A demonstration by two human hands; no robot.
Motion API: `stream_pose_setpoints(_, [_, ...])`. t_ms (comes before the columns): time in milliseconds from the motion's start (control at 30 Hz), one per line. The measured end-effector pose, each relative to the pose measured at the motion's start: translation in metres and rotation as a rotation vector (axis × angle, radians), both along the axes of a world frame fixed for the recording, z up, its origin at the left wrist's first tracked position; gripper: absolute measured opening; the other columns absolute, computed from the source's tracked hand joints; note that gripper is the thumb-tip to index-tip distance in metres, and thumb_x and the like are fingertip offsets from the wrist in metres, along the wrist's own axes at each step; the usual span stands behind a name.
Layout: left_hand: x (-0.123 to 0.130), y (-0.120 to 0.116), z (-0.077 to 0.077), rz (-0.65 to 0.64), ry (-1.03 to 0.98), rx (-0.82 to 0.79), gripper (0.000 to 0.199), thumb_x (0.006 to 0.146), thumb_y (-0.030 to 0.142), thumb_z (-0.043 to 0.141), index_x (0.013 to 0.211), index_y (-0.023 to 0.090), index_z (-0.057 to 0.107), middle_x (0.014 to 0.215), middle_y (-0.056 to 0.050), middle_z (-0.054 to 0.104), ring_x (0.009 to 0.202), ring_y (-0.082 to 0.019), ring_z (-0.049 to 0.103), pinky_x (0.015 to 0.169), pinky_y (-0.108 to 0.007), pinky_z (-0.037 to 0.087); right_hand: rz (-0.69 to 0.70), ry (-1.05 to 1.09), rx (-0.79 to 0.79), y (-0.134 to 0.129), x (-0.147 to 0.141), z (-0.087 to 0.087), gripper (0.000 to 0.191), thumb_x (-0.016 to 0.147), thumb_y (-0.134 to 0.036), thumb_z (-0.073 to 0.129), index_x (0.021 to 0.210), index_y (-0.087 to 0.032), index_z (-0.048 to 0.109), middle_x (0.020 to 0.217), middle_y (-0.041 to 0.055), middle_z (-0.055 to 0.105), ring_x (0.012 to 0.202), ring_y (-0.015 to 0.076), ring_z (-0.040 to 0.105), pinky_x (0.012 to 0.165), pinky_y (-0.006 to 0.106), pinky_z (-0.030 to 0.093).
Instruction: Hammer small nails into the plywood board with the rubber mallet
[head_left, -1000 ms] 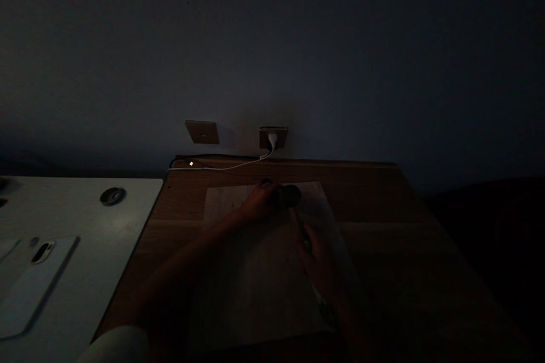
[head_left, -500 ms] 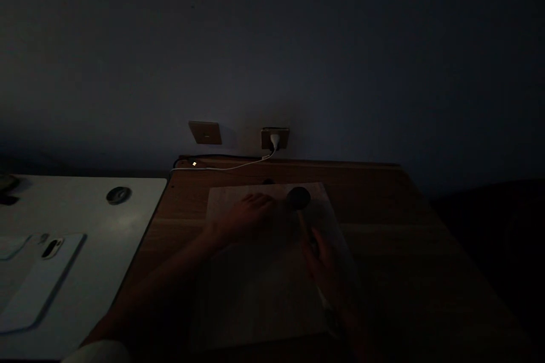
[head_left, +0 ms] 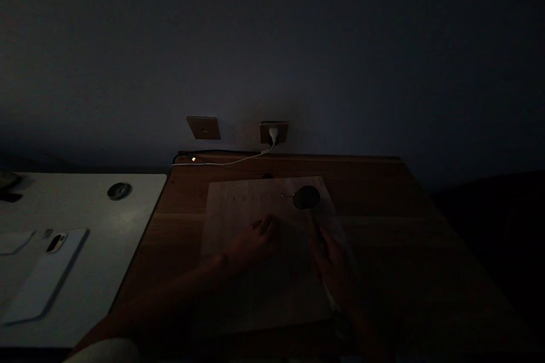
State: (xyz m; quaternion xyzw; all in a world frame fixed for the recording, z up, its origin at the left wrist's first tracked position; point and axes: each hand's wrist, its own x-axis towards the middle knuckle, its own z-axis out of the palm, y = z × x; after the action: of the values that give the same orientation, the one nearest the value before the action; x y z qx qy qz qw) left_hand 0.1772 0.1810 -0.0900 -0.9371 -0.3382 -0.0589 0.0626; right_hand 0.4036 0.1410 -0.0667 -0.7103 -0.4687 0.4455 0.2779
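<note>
While the right hand (head_left: 336,266) grips the black, round-headed, wooden-handled mallet (head_left: 306,197), the half-curled left hand (head_left: 254,243), contents unclear, should avoid its head.

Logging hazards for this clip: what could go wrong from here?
The dim light may cause a misjudged swing: the mallet in the right hand is close to a small shiny nail-like piece.
A stray blow could catch the left hand, also over the board.
</note>
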Motion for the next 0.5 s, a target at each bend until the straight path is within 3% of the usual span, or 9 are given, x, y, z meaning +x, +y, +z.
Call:
stream_pose_setpoints(133, [0.006,0.008,0.024,-0.037,0.043,0.011,0.016,0.096,0.015,0.059,0.106,0.016,0.071,0.107,-0.013,0.074,0.102,-0.028,0.068,0.086,-0.041,0.056,-0.008,-0.057,0.027,-0.003,0.004,-0.002,0.071,0.088,-0.062,0.051,0.141,-0.015,0.056,0.062,-0.0024,0.06,0.052,0.0194,0.058,0.049,0.029,0.042])
stream_pose_setpoints(267, [0.003,0.016,0.038,-0.039,-0.019,-0.102,0.013,0.093,0.012,0.063,0.102,0.018,0.071,0.101,-0.009,0.074,0.097,-0.025,0.068,0.088,-0.039,0.051,-0.011,-0.054,-0.007,-0.005,0.005,-0.002,0.069,0.09,-0.06,0.051,0.143,-0.017,0.056,0.062,-0.0019,0.061,0.052,0.0206,0.059,0.049,0.03,0.043])
stream_pose_setpoints(400, [-0.006,0.033,0.035,0.06,-0.306,-0.292,0.011,0.095,0.015,0.063,0.098,0.02,0.071,0.098,-0.007,0.074,0.094,-0.021,0.067,0.087,-0.035,0.05,-0.001,-0.025,-0.055,-0.007,0.006,-0.002,0.071,0.092,-0.062,0.047,0.146,-0.017,0.052,0.064,-0.0008,0.064,0.053,0.0204,0.06,0.049,0.03,0.044])
stream_pose_setpoints(500, [-0.015,0.056,0.024,0.253,-0.595,-0.431,0.015,0.09,0.011,0.063,0.097,0.02,0.073,0.098,-0.006,0.075,0.092,-0.02,0.069,0.084,-0.031,0.052,-0.004,-0.061,-0.04,-0.006,0.008,-0.003,0.069,0.091,-0.061,0.049,0.145,-0.019,0.053,0.068,-0.0005,0.066,0.052,0.019,0.06,0.05,0.029,0.044])
